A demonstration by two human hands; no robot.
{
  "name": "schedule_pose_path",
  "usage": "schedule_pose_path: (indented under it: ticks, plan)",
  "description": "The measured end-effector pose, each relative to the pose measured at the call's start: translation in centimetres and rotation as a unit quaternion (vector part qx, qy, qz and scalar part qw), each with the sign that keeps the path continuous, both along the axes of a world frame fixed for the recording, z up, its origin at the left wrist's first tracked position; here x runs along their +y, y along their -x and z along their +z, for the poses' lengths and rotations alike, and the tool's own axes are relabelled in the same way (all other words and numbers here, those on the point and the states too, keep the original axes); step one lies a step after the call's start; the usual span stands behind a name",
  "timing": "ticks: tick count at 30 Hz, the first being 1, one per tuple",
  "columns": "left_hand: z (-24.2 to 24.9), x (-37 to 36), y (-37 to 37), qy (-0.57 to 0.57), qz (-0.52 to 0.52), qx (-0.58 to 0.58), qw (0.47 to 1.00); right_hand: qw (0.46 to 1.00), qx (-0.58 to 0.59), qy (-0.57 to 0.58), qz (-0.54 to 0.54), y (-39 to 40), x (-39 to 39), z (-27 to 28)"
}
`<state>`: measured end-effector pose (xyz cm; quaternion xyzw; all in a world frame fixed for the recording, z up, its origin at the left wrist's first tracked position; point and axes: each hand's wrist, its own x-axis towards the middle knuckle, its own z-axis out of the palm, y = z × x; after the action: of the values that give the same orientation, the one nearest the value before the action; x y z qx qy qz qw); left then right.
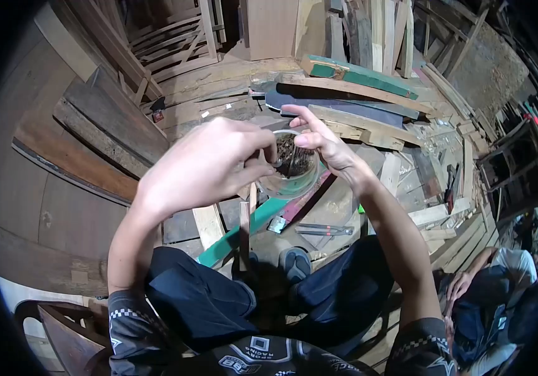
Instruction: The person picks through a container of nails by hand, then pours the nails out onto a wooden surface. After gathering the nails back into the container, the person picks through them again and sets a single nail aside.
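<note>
A clear round container (291, 187) with dark brown bits (295, 158) inside is held up in front of my knees. My left hand (219, 160) is at its left rim, the fingertips bent and pressed together over the opening; what they pinch, if anything, is too small to make out. On the right side of the container my right hand (320, 139) grips the rim, with the thumb over the edge and the index finger stretched out above it. Part of the container's wall is hidden by my fingers.
Below lie a green strip (244, 233), pliers-like tools with red parts (325, 230) and wood pieces. A green beam (363, 78) and planks are stacked ahead. Dark boards (115, 116) lean at the left. Another person (495, 294) sits at the lower right.
</note>
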<state>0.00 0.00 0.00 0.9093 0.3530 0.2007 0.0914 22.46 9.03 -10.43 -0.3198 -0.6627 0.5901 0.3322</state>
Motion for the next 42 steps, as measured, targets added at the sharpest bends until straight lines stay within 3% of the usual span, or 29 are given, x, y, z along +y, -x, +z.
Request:
schedule_pose_path:
  ticks: [5,14,24,28,32,35,42]
  plan:
    - [-0.4,0.3,1.1,0.01,-0.021,-0.065,0.998,0.998,0.044,-0.042,0.017,-0.5,1.2,-0.5]
    - [0.2,0.0,1.5,0.043,-0.04,-0.022,0.998,0.998,0.036,-0.036,0.021,0.4,0.4,-0.3]
    - [-3.9,0.7,-1.5,0.074,-0.085,0.016,0.994,0.999,0.026,-0.032,-0.014,1.2,0.2,-0.6]
    - [-4.9,1.4,-3.1,0.092,-0.006,0.095,0.991,0.999,0.032,-0.024,-0.009,1.3,0.0,-0.7]
    - [-6.0,2.9,-3.7,0.042,0.03,0.152,0.987,0.999,0.029,-0.019,-0.017,1.3,0.2,-1.1]
    - [-5.0,2.9,-4.9,0.057,0.037,0.244,0.967,0.999,0.036,0.012,-0.006,1.2,0.5,-1.3]
    - [-6.1,5.9,-6.5,0.052,0.021,0.313,0.948,0.999,0.044,0.001,0.0,0.5,0.9,-1.7]
